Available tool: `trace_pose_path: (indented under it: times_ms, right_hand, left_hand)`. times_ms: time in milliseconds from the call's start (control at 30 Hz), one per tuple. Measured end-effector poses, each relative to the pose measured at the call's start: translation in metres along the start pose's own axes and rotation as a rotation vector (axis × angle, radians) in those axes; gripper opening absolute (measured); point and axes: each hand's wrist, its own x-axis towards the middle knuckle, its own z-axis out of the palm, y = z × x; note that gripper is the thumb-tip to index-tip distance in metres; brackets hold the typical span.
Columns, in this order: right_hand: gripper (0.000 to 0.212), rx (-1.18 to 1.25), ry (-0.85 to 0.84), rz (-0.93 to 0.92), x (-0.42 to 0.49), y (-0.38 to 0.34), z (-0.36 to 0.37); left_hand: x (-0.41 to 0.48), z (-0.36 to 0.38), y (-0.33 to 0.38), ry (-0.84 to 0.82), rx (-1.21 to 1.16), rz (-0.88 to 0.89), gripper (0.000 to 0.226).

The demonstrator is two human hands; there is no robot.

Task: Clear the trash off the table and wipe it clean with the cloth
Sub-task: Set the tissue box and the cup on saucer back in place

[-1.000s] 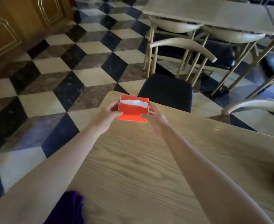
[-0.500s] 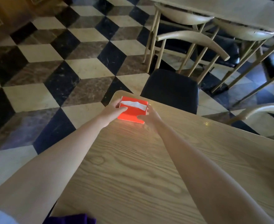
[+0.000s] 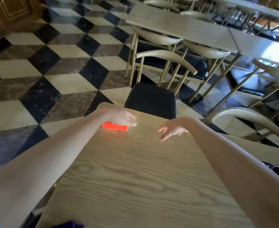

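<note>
An orange-red tissue box (image 3: 115, 127) lies at the far left corner of the wooden table (image 3: 135, 178). My left hand (image 3: 121, 118) lies over the top of the box and hides most of it, fingers stretched to the right. My right hand (image 3: 172, 130) hovers above the table a little to the right of the box, fingers loosely spread and holding nothing. A purple cloth (image 3: 66, 225) shows as a sliver at the table's near edge.
A chair with a black seat (image 3: 151, 99) stands just beyond the far table edge. More chairs and tables (image 3: 181, 24) fill the back right. A dark object (image 3: 278, 171) sits at the table's right edge. Checkered floor lies to the left.
Both hands held the box up at the far corner; now it lies on the table. My right hand has let go and moved right. My left hand stays on top.
</note>
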Motion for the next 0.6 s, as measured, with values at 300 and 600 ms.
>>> trace_pose_path:
  times_ms: [300,600]
  right_hand:
    - [0.065,0.082,0.055,0.006,-0.089,0.103,0.024]
    - [0.052,0.438,0.171,0.036,-0.158,0.286,0.08]
  left_hand:
    - [0.001,0.03,0.108,-0.193,0.023,0.175,0.057]
    - [0.027,0.107,0.265,-0.314,-0.029,0.217,0.052]
